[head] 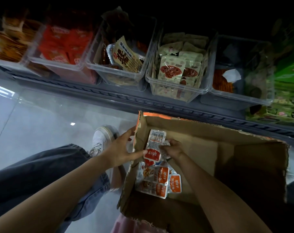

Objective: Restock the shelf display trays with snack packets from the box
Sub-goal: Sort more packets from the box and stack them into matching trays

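Note:
An open cardboard box [201,137] sits on the floor below the shelf. Inside it, near the left wall, lie several white and orange snack packets [159,179]. My left hand [121,148] reaches over the box's left wall and pinches the orange end of a packet [152,154] with its thumb. My right hand [174,148] is inside the box, its fingers curled round a small bunch of packets [157,137] held upright. Clear plastic display trays [174,96] stand in a row on the shelf above, each holding snack packets.
A grey shelf edge [126,98] runs across just behind the box. The tray at the far right [243,96] holds little. Green cartons [287,91] stand to the right. My knee in jeans and a white shoe [102,137] rest on the shiny floor at left.

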Demonstrator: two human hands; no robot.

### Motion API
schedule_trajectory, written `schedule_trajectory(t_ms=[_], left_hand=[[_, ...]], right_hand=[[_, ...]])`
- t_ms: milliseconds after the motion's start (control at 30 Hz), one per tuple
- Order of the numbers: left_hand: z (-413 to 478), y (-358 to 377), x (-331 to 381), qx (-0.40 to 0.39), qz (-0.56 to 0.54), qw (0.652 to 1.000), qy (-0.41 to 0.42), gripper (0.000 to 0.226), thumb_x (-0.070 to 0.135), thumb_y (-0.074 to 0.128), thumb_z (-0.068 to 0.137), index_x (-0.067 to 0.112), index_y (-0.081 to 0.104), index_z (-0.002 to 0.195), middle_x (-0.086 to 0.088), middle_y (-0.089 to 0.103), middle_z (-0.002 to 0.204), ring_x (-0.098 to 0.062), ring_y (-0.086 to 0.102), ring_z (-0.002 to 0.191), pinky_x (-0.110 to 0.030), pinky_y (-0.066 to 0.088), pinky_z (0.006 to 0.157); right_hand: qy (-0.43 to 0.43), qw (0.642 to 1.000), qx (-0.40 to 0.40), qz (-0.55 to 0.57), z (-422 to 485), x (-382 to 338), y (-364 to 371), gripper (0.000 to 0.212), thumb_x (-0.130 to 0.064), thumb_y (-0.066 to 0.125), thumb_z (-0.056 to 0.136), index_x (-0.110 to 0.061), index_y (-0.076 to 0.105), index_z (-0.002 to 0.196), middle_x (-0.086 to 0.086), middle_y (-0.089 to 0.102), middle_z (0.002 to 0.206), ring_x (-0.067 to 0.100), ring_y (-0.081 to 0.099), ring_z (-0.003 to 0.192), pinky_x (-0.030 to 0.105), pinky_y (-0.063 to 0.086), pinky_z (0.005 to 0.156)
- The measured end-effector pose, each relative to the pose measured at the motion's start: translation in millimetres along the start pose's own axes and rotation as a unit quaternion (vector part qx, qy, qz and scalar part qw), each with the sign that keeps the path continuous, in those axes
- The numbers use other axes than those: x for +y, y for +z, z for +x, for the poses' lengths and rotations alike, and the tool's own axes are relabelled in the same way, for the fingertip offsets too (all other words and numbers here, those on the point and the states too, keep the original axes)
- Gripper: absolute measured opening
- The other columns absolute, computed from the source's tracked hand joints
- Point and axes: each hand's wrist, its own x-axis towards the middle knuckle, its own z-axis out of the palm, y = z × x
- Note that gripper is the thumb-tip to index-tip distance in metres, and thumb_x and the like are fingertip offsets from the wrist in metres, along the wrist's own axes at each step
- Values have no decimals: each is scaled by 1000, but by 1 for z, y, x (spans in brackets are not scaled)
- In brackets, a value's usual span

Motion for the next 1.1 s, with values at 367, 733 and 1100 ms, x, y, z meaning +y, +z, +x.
schedule_trajectory(t_ms=[367, 733, 1100], left_hand=[[-46, 9, 78, 156, 204, 955, 150, 81, 65, 44, 85, 26, 16, 150, 4, 23, 154, -12, 21, 140, -36, 23, 115], [-91, 19, 192, 26, -248, 967, 48, 17, 31, 64, 87, 24, 64, 103, 10, 71, 86, -3, 70, 74, -13, 52, 62], [-118, -33, 300, 102, -396, 905, 117, 24, 12, 64, 87, 9, 53, 108, -7, 68, 91, -18, 66, 77, -35, 53, 74]], right_hand=[[-39, 972, -231, 35, -109, -48, -90, 36, 1, 63, 83, -6, 61, 118, 15, 68, 114, 28, 66, 101, 34, 56, 84], [-300, 947, -111, 36, -259, -136, -123, 48, 0, 66, 83, -19, 54, 125, 4, 63, 123, 15, 64, 106, 29, 56, 86], [-563, 785, 53, -252, -362, -160, -126, 72, -56, 60, 79, -44, 28, 142, -29, 23, 149, -12, 14, 139, 15, 17, 114]])
